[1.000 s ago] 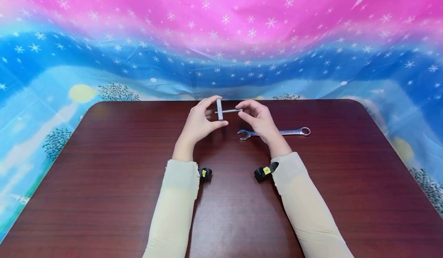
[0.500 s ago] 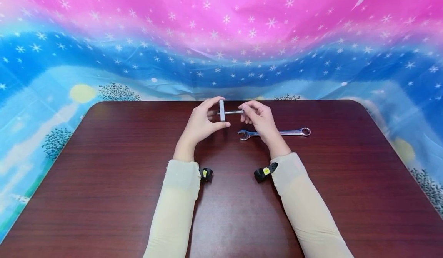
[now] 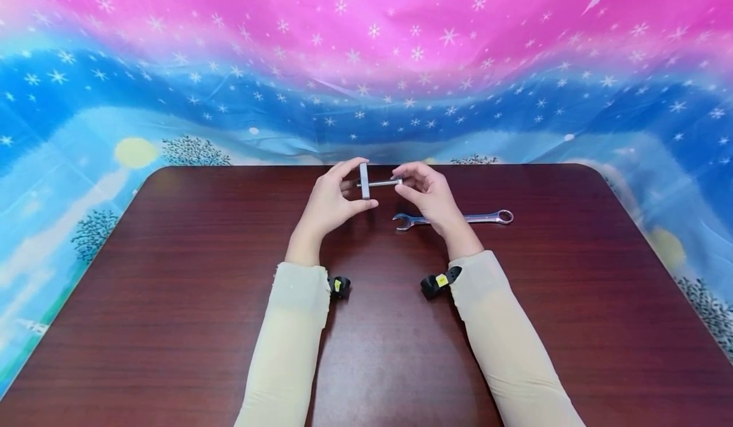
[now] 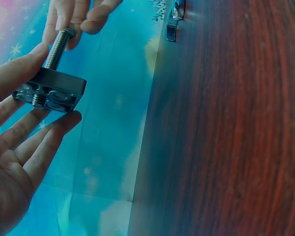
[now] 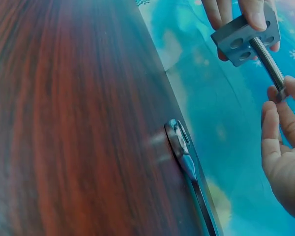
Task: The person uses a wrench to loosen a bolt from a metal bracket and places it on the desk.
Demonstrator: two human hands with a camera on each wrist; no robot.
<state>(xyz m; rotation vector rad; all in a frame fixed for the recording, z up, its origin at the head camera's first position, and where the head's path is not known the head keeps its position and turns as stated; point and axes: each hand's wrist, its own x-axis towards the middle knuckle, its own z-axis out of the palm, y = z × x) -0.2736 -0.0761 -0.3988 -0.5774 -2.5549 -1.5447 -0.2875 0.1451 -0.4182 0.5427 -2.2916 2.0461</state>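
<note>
My left hand (image 3: 335, 201) pinches a grey metal block (image 3: 364, 181) by its edges, up off the table. In the right wrist view several holes show in the face of the block (image 5: 246, 42). A long threaded bolt (image 3: 383, 183) passes through it, and in the left wrist view the tip of the bolt (image 4: 38, 101) pokes out of the far face. At the other end, my right hand (image 3: 431, 198) pinches the bolt's head (image 5: 281, 94) between thumb and fingers. A combination wrench (image 3: 487, 218) lies on the table, partly hidden under my right wrist.
The dark red-brown wooden table (image 3: 189, 287) ends just beyond my hands. Behind it hangs a pink and blue patterned cloth (image 3: 366, 83). A small black camera (image 3: 340, 287) is strapped to my left wrist and another black camera (image 3: 434, 285) to my right.
My right thumb and fingers roll around the bolt's head: half a second ago the thumb lay further forward, now it is drawn back. The block stays in nearly the same place.
</note>
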